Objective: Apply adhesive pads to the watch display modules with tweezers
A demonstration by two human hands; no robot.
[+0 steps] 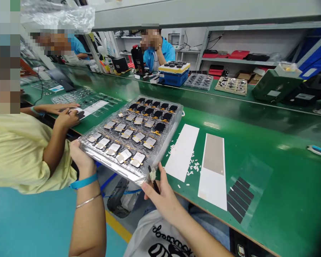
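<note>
A stack of clear plastic trays (173, 117) holds rows of small screen modules, pale ones near me and black ones (155, 112) at the far end. My left hand (80, 157) grips the stack's near left corner from below. My right hand (160, 191) supports the near right corner and pinches black tweezers (152, 176) against it. The stack hangs partly over the front edge of the green bench (270, 142), tilted a little.
Two white strips (183, 151) and black strips on clear film (239, 198) lie on the bench to the right. A person in yellow (18, 150) works at my left. Another person sits across the bench. A blue box (173, 73) and more trays stand at the back.
</note>
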